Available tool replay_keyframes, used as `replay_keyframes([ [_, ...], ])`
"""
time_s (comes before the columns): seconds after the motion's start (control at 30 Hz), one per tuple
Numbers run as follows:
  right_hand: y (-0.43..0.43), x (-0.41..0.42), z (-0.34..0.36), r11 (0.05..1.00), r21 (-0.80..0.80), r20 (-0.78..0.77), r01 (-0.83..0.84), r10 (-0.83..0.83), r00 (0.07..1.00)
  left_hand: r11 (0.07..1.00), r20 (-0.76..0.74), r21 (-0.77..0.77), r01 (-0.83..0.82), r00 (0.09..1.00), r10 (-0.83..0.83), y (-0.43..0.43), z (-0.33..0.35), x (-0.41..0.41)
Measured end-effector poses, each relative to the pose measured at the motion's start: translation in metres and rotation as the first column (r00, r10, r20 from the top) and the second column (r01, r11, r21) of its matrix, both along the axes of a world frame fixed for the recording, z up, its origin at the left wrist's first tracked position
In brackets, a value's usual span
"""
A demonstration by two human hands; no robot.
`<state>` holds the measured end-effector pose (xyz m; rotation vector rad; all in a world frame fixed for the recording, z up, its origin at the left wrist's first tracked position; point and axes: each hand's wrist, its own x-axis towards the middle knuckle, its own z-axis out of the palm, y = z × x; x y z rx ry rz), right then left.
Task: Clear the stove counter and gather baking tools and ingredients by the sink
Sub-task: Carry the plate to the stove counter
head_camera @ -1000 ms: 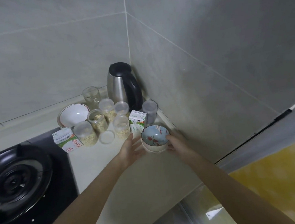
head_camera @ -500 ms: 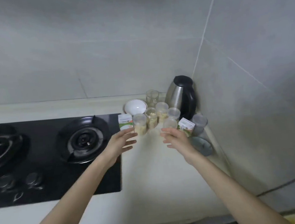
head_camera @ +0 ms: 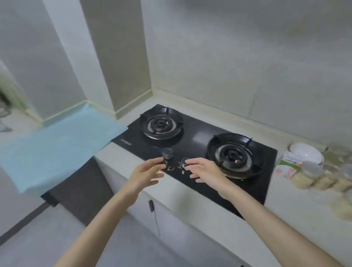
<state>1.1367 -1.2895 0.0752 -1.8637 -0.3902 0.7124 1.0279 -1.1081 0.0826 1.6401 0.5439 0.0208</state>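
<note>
Lying leftmost, a blue mat [head_camera: 51,148] covers the surface [head_camera: 294,212]. Both hands hover over the knobs [head_camera: 167,153] of the stove [head_camera: 195,140], left hand [head_camera: 146,174] and right hand [head_camera: 206,171] loose-fingered, holding nothing. Right of the stove stand lidded jars [head_camera: 310,174] of pale grain, a carton [head_camera: 286,167] and an empty-looking white bowl [head_camera: 306,153], nearest the right hand.
</note>
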Motion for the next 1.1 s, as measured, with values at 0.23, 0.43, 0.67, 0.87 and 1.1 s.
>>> replay_keyframes([
  [0.23,0.186,-0.095,0.001,0.946,0.002,0.044,-0.324,0.324,0.945,0.942,-0.019,0.031,-0.334,0.942,0.334,0.144,0.004,-0.151],
  [0.43,0.318,-0.184,0.007,0.847,0.018,0.041,-0.532,0.531,0.847,0.817,-0.001,0.031,-0.576,0.817,0.576,0.23,0.011,-0.273],
  [0.67,0.45,-0.28,0.015,0.649,0.02,0.08,-0.761,0.757,0.648,0.582,0.029,0.004,-0.813,0.582,0.813,0.309,0.015,-0.389],
  [0.87,0.569,-0.347,0.013,0.499,0.037,0.094,-0.866,0.861,0.5,0.395,0.054,0.0,-0.919,0.394,0.917,0.385,0.018,-0.455],
  [1.1,0.719,-0.412,0.024,0.293,0.033,0.145,-0.955,0.944,0.295,0.19,0.092,0.034,-0.981,0.192,0.977,0.492,0.038,-0.512],
])
